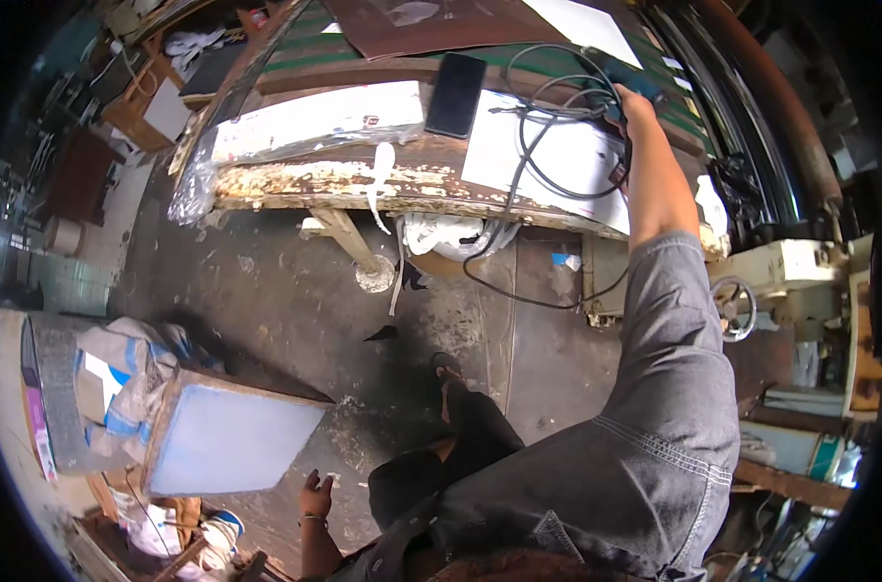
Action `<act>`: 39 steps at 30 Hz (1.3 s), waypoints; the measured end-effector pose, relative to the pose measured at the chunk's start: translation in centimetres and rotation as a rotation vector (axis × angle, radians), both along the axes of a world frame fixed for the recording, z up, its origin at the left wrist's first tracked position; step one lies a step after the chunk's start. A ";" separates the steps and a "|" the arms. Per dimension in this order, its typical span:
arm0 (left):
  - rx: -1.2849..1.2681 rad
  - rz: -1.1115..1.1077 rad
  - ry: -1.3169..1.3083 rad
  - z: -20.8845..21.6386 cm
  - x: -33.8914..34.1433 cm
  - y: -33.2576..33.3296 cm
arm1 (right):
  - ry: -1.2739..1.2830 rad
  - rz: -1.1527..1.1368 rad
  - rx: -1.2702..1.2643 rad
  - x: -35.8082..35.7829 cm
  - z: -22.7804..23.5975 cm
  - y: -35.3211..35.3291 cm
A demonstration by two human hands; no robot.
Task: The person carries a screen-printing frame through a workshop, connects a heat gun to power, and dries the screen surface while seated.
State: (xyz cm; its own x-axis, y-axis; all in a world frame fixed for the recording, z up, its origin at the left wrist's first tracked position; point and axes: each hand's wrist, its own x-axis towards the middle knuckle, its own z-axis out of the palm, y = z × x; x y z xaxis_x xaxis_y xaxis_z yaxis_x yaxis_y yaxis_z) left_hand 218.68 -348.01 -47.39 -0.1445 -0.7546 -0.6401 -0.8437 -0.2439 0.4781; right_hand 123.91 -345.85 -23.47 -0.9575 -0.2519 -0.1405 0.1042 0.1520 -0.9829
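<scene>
Over at the bench [315, 182], right hand [638, 111] had its grip curled round a dark tool [611, 78] by looped cable [565, 113], left hand [316, 498] hung loosely open, empty

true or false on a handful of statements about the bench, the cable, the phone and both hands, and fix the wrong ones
1. The person's right hand reaches over the worn, paint-flaked wooden bench. True.
2. The coiled dark cable lies partly over a flat white paper sheet. True.
3. The black rectangular phone rests on top of the cable. False: it lies to the left of the coils.
4. The person's left hand grips the cable. False: it is down near the pale, flat panel, with nothing visible in its fingers.
5. A thin white strip hangs over the bench's near edge. True.
6. The phone's screen is brightly lit. False: it is dark.
</scene>
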 end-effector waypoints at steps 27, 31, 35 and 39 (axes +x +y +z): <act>-0.218 0.854 0.242 0.3 4.9 20.0 | 0.783 0.809 -0.176 33.4 19.6 -7.7; -0.232 1.010 0.252 2.5 6.3 26.2 | 0.176 0.968 -0.819 60.1 20.7 -9.1; -0.358 1.202 0.345 7.4 6.1 29.2 | 0.130 1.225 -0.935 74.7 19.2 -11.7; -0.577 1.417 0.460 13.5 5.4 29.2 | 0.045 1.453 -0.886 84.2 16.4 -13.6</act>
